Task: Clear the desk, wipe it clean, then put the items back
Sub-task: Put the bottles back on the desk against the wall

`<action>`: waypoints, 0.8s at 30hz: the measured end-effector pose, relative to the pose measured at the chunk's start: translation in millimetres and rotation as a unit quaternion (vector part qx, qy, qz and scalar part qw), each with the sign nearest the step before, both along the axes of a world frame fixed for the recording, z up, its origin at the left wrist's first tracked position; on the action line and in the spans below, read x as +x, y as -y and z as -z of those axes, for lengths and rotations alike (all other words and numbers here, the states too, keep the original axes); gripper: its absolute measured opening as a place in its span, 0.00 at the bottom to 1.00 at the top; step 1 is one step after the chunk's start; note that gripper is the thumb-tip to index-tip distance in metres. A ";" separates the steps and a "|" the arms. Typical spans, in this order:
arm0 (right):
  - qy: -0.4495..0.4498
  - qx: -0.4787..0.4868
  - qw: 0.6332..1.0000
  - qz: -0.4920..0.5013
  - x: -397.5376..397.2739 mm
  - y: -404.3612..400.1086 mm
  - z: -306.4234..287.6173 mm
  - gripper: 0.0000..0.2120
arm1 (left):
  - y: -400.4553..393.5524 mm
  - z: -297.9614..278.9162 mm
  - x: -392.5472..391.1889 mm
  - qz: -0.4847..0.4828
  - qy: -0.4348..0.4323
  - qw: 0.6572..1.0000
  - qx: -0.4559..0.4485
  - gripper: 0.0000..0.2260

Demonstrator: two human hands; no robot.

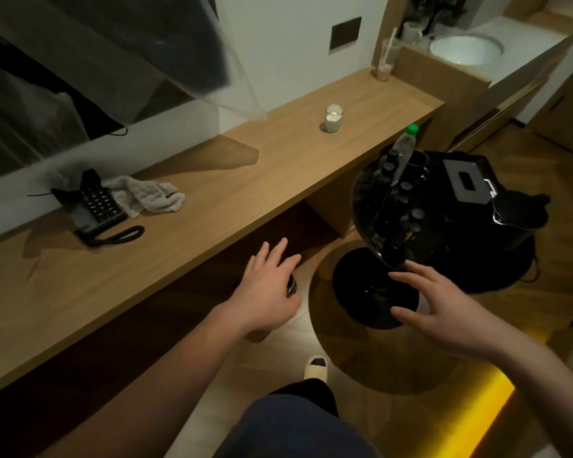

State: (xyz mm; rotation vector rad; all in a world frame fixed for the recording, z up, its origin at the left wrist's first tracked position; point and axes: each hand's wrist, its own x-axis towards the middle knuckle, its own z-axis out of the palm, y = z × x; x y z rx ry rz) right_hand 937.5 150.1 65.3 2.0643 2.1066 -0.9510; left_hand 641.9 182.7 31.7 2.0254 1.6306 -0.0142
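Desk (212,180) edge just beyond both outspread hands (268,289).

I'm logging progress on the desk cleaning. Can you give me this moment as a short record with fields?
desk: wooden desk holds a phone, a grey cloth beside it, and a glass
side table: round black table crowded with dark bottles, a green-capped bottle, a tissue box, a kettle
left hand: open, holding nothing
right hand: open, near the table's edge
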 end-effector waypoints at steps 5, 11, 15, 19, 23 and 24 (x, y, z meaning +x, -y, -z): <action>-0.018 0.003 1.000 0.014 45.6 -59.7 -1.3 0.32 | -62.1 -5.0 61.9 0.035 0.025 0.999 -0.004 0.34; -0.023 0.006 0.999 0.036 98.6 -115.8 7.0 0.31 | -116.0 -8.9 133.1 0.105 0.052 0.993 -0.035 0.34; -0.016 0.002 1.000 0.018 131.2 -153.5 12.9 0.32 | -138.2 12.5 173.6 0.098 0.064 0.992 -0.049 0.34; -0.026 -0.006 0.999 -0.029 151.5 -201.9 19.2 0.33 | -150.8 42.4 212.4 0.064 0.059 0.992 -0.093 0.36; -0.021 -0.004 0.997 -0.080 162.2 -259.2 32.4 0.35 | -170.2 55.6 248.7 -0.018 0.070 0.993 -0.089 0.37; -0.017 -0.005 0.995 -0.094 166.7 -272.3 37.5 0.36 | -175.4 57.0 260.3 -0.031 0.070 0.994 -0.082 0.37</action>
